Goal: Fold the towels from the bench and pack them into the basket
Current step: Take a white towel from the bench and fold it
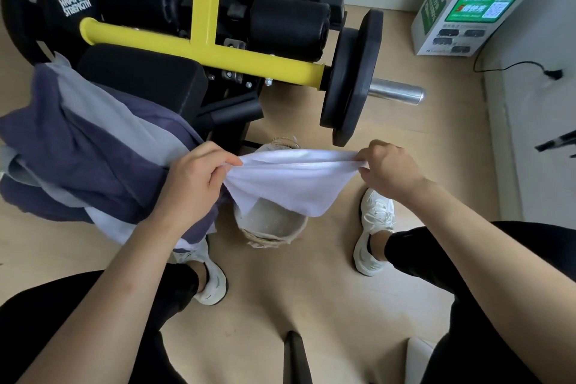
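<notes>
Your black trousers fill the near corners, white sneakers planted either side of a pale woven basket with rope handles; it stands on the light wood-look floor; the white towel hangs over it and hides much of it; your left hand pinches the towel's left end between thumb and fingers; your right hand has its fingers curled tight round the bunched right end, the soft cloth sagging between them; to the left, a heap of purple and grey towels spills off the black padded bench; beyond stand a yellow steel frame, black foam rollers and a black weight plate on a chrome sleeve; far right, a white and green charging box sits by the wall.
</notes>
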